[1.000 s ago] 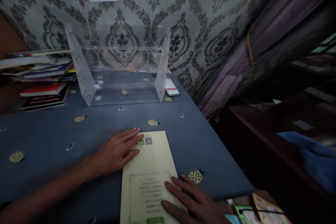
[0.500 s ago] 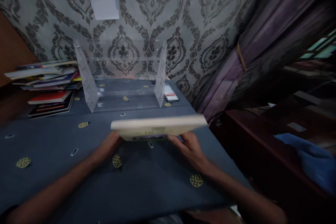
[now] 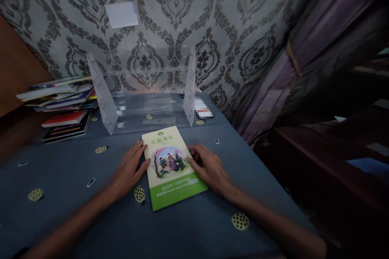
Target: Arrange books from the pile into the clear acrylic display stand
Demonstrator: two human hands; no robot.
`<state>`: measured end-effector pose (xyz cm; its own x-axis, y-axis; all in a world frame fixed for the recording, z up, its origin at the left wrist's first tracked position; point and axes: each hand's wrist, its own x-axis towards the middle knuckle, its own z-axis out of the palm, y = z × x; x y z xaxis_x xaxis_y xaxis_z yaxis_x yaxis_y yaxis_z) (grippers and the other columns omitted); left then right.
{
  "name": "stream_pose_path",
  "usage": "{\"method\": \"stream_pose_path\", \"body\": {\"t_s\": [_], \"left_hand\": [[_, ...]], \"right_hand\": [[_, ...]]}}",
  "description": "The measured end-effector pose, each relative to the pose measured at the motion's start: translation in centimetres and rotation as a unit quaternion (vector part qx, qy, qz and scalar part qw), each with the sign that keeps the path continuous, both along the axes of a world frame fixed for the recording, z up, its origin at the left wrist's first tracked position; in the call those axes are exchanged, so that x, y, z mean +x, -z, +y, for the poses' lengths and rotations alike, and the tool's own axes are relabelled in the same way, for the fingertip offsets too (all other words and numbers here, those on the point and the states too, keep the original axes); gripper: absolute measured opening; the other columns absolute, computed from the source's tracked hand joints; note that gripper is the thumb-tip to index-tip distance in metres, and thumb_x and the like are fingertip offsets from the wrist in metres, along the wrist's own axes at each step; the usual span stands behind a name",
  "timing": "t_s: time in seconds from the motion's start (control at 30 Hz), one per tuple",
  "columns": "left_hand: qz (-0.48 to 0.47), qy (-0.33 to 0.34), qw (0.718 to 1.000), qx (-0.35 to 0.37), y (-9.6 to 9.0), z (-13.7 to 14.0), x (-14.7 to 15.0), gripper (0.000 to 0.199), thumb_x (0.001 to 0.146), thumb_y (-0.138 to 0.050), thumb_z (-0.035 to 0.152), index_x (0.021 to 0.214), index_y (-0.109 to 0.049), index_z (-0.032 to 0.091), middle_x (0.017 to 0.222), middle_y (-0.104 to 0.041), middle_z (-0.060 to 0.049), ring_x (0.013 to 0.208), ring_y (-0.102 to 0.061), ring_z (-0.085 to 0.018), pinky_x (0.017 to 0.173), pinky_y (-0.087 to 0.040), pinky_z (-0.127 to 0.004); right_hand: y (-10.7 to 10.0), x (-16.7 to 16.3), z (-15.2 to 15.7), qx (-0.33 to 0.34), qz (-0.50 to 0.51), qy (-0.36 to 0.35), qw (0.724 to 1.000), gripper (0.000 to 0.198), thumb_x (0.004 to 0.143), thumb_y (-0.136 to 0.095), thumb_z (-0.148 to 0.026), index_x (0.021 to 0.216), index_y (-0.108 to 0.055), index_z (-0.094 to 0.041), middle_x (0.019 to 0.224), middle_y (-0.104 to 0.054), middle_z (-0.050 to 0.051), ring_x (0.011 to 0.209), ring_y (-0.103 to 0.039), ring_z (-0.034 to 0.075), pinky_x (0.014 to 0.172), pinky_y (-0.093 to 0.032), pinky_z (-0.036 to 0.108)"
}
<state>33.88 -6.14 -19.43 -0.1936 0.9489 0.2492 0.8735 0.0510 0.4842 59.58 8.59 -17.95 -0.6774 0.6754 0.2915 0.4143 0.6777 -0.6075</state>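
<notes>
Plastic see-through rack (image 3: 103, 97) stands behind a cream-and-green book (image 3: 170, 168).
Left hand (image 3: 130, 168) and right hand (image 3: 211, 168) grasp the book's sides.

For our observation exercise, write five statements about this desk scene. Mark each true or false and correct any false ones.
1. The left hand is at the left edge of the book titled 三国演义. True.
2. The book stands inside the clear rack. False: it is in front of the rack, between the two hands.
3. The cover's green band is at the end nearer the person. True.
4. The right hand is touching the rack. False: it is at the book's right edge.
5. The red book tops the pile of books. False: several lie above it.
</notes>
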Motion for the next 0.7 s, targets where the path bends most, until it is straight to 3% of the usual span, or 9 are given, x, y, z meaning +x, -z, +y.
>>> {"method": "stream_pose_path", "body": {"t_s": [0.2, 0.37, 0.47, 0.7], "left_hand": [[0.037, 0.037, 0.999, -0.007, 0.5, 1.0, 0.3, 0.061, 0.101, -0.035, 0.051, 0.152, -0.038, 0.016, 0.160, -0.035, -0.015, 0.149, -0.030, -0.029, 0.121, -0.030, -0.050], [0.042, 0.049, 0.998, -0.006, 0.7, 2.4, 0.1, 0.065, 0.102, -0.033, 0.052, 0.152, -0.038, 0.012, 0.160, -0.034, -0.017, 0.149, -0.029, -0.028, 0.121, -0.030, -0.048], [0.051, 0.040, 0.998, 0.000, 1.0, 3.1, 0.2, 0.064, 0.102, -0.032, 0.052, 0.152, -0.038, 0.013, 0.160, -0.034, -0.015, 0.149, -0.030, -0.028, 0.121, -0.032, -0.047], [0.096, 0.006, 0.995, 0.039, 1.7, 3.8, 0.6, 0.061, 0.103, -0.030, 0.051, 0.148, -0.043, 0.013, 0.156, -0.042, -0.015, 0.146, -0.037, -0.029, 0.119, -0.036, -0.047]], "right_hand": [[-0.2, -0.3, -0.8, 0.014, 0.007, -0.043, 0.999, 0.023, 0.093, -0.053, -0.025, 0.112, -0.065, -0.021, 0.108, -0.067, 0.010, 0.100, -0.067, 0.026, 0.088, -0.056, 0.041], [1.5, -0.2, -0.7, 0.036, 0.014, -0.037, 0.999, 0.031, 0.095, -0.051, -0.028, 0.119, -0.067, -0.017, 0.121, -0.067, 0.015, 0.115, -0.064, 0.030, 0.100, -0.053, 0.050], [2.5, -0.2, 0.0, 0.063, 0.007, -0.035, 0.997, 0.038, 0.096, -0.051, -0.032, 0.128, -0.065, -0.018, 0.129, -0.066, 0.017, 0.123, -0.060, 0.032, 0.109, -0.045, 0.057], [3.5, -0.8, 2.5, 0.061, 0.009, -0.054, 0.997, 0.042, 0.098, -0.050, -0.030, 0.136, -0.060, -0.016, 0.137, -0.063, 0.017, 0.130, -0.057, 0.030, 0.114, -0.039, 0.058]]}}
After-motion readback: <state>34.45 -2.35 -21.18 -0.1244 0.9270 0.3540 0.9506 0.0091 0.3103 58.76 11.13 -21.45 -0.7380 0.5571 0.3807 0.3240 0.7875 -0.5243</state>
